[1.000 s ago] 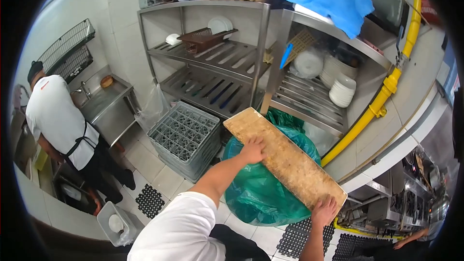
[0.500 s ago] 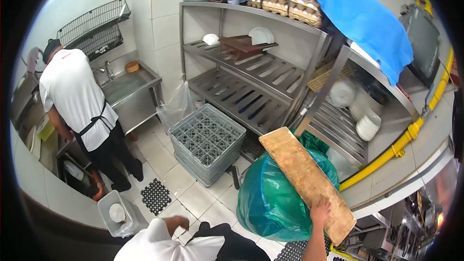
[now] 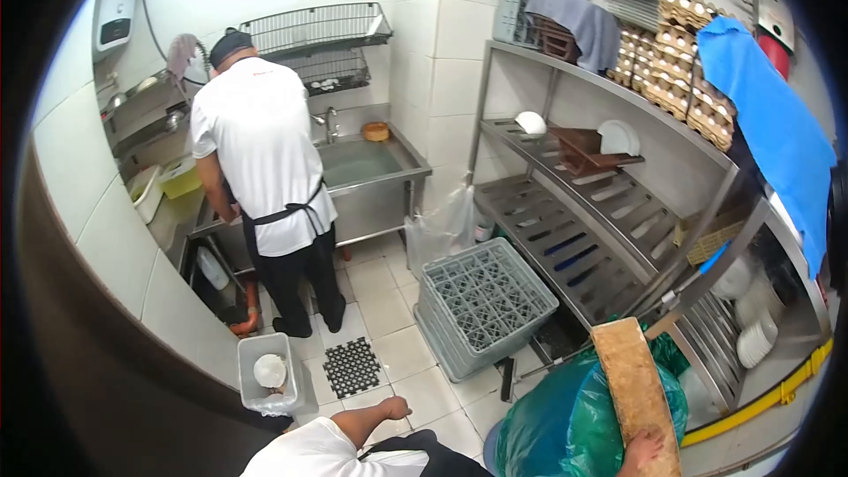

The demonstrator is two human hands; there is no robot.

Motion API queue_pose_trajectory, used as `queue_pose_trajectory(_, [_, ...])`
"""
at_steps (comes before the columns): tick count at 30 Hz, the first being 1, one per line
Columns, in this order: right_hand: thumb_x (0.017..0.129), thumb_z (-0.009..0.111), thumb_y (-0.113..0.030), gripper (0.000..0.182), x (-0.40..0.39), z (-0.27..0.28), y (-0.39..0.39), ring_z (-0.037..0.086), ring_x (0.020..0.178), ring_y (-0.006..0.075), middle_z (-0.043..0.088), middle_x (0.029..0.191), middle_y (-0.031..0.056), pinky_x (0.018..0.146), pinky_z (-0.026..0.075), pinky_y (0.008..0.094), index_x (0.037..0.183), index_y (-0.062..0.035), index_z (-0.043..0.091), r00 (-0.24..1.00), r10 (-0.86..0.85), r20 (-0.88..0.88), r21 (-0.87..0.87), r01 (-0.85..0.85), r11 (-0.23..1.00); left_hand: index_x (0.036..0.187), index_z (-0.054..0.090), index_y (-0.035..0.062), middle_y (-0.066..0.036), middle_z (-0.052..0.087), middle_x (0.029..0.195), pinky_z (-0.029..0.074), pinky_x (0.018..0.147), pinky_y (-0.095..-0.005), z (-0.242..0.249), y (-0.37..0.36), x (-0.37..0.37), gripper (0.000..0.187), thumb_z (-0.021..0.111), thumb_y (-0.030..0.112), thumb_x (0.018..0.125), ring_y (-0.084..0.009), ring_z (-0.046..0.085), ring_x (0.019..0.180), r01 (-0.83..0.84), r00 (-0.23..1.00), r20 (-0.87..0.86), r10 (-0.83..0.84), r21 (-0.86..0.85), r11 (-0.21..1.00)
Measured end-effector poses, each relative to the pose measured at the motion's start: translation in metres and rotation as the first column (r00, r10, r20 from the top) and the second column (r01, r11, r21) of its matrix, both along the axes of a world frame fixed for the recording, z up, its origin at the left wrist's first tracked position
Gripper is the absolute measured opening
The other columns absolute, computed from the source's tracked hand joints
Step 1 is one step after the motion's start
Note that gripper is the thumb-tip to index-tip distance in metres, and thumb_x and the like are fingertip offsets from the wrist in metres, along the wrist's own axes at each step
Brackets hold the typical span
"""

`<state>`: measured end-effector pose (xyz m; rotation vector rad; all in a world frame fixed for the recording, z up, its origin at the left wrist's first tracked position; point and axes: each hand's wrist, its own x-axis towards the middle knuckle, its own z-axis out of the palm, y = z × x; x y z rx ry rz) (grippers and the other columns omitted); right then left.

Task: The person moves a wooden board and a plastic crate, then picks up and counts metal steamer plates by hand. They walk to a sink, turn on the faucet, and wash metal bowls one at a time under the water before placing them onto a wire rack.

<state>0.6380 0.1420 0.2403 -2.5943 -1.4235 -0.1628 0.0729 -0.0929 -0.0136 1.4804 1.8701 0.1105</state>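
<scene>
The person's right hand (image 3: 643, 452) gripped the near end of a long wooden board (image 3: 638, 389), fingers curled over its left edge, at the bottom edge of the view. The board lay tilted across the top of a bin lined with a green bag (image 3: 565, 424), its far end pointing at the steel shelving (image 3: 565, 212). The left hand (image 3: 394, 408) hung loose and empty, fingers lightly curled, over the tiled floor (image 3: 389, 300), touching nothing.

Just beyond the bag, a stack of grey dish crates (image 3: 484, 300) stood on the floor against the lower shelf's front edge, leaving only a narrow gap between crates and bin. To the left, a black drain mat (image 3: 352, 367) and a small white bin (image 3: 268, 375) sat near the wall, with open tile between them and the crates.

Farther off, a co-worker in a white shirt and black apron (image 3: 261, 159) stood at the sink (image 3: 367, 168), filling the passage in front of its edge.
</scene>
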Motion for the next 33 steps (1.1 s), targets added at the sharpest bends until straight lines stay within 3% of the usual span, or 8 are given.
queue_pose_trajectory(3, [0.091, 0.042, -0.042, 0.053, 0.022, -0.023, 0.004, 0.036, 0.128, 0.0333, 0.040, 0.140, 0.0116, 0.100, 0.032, 0.0517, 0.136, -0.0134, 0.041, 0.999, -0.032, 0.043, 0.051, 0.029, 0.998, 0.088, 0.069, -0.0001, -0.024, 0.064, 0.097, 0.047, 0.084, -0.0446, 0.025, -0.003, -0.012, 0.046, 0.049, 0.041, 0.083, -0.0397, 0.061, 0.094, -0.170, 0.984, 0.061, 0.168, 0.033, 0.985])
queue_pose_trajectory(5, [0.090, 0.046, -0.039, 0.039, 0.055, -0.054, 0.003, 0.055, 0.096, 0.0369, 0.054, 0.119, 0.0192, 0.071, 0.048, 0.0529, 0.111, -0.0088, 0.062, 0.821, 0.157, 0.549, 0.130, -0.270, 0.954, 0.092, 0.068, 0.0000, -0.023, 0.064, 0.100, 0.047, 0.086, -0.0439, 0.033, -0.018, -0.015, 0.046, 0.051, 0.042, 0.084, -0.0383, 0.060, 0.096, -0.149, 0.988, 0.033, 0.150, -0.010, 0.989])
queue_pose_trajectory(8, [0.089, 0.041, -0.042, 0.043, 0.070, -0.076, 0.012, 0.055, 0.091, 0.0369, 0.054, 0.119, 0.0186, 0.067, 0.047, 0.0533, 0.111, -0.0128, 0.063, 0.733, 0.079, 0.676, 0.195, -0.280, 0.940, 0.089, 0.069, -0.0005, -0.025, 0.062, 0.102, 0.046, 0.087, -0.0448, 0.025, -0.050, -0.017, 0.049, 0.047, 0.044, 0.085, -0.0412, 0.059, 0.097, -0.117, 0.993, -0.012, 0.116, -0.091, 0.989])
queue_pose_trajectory(12, [0.090, 0.045, -0.038, 0.039, 0.048, -0.052, 0.004, 0.056, 0.093, 0.0377, 0.055, 0.117, 0.0187, 0.069, 0.049, 0.0514, 0.109, -0.0093, 0.063, 0.809, 0.040, 0.586, 0.270, -0.242, 0.932, 0.092, 0.070, 0.0043, -0.023, 0.064, 0.101, 0.047, 0.085, -0.0424, -0.001, -0.108, -0.007, 0.051, 0.053, 0.050, 0.078, -0.0370, 0.062, 0.097, -0.107, 0.990, 0.045, 0.131, -0.356, 0.928])
queue_pose_trajectory(14, [0.091, 0.040, -0.042, 0.052, 0.020, -0.023, 0.009, 0.041, 0.123, 0.0315, 0.043, 0.137, 0.0110, 0.098, 0.035, 0.0487, 0.135, -0.0133, 0.042, 0.993, -0.032, 0.111, 0.029, 0.029, 0.999, 0.093, 0.070, 0.0053, -0.023, 0.064, 0.100, 0.048, 0.083, -0.0416, -0.009, -0.132, -0.003, 0.053, 0.053, 0.053, 0.076, -0.0364, 0.062, 0.095, 0.110, 0.949, 0.314, 0.030, -0.418, 0.902])
queue_pose_trajectory(24, [0.092, 0.039, -0.037, 0.049, -0.011, 0.014, -0.009, 0.041, 0.125, 0.0321, 0.044, 0.138, 0.0107, 0.100, 0.036, 0.0457, 0.132, -0.0101, 0.046, 0.993, -0.054, 0.106, 0.011, 0.053, 0.999, 0.093, 0.070, 0.0037, -0.023, 0.065, 0.098, 0.048, 0.083, -0.0418, -0.026, -0.099, 0.003, 0.054, 0.052, 0.052, 0.077, -0.0369, 0.063, 0.094, 0.188, 0.965, 0.236, -0.117, -0.305, 0.934])
queue_pose_trajectory(27, [0.092, 0.040, -0.036, 0.047, -0.007, 0.008, -0.007, 0.042, 0.124, 0.0322, 0.046, 0.137, 0.0108, 0.100, 0.036, 0.0454, 0.130, -0.0098, 0.047, 0.992, -0.049, 0.113, 0.030, 0.046, 0.998, 0.089, 0.069, 0.0000, -0.023, 0.064, 0.097, 0.047, 0.084, -0.0437, -0.018, -0.056, 0.003, 0.051, 0.049, 0.047, 0.083, -0.0392, 0.061, 0.094, 0.152, 0.988, 0.012, -0.153, -0.210, 0.966])
queue_pose_trajectory(33, [0.092, 0.041, -0.037, 0.047, 0.000, 0.000, -0.007, 0.043, 0.122, 0.0323, 0.047, 0.136, 0.0109, 0.100, 0.036, 0.0455, 0.130, -0.0099, 0.047, 0.994, -0.035, 0.105, 0.051, 0.030, 0.998, 0.083, 0.069, -0.0020, -0.025, 0.064, 0.092, 0.047, 0.083, -0.0453, -0.003, 0.003, 0.022, 0.048, 0.050, 0.042, 0.082, -0.0409, 0.061, 0.091, 0.104, 0.993, 0.067, -0.102, -0.032, 0.994])
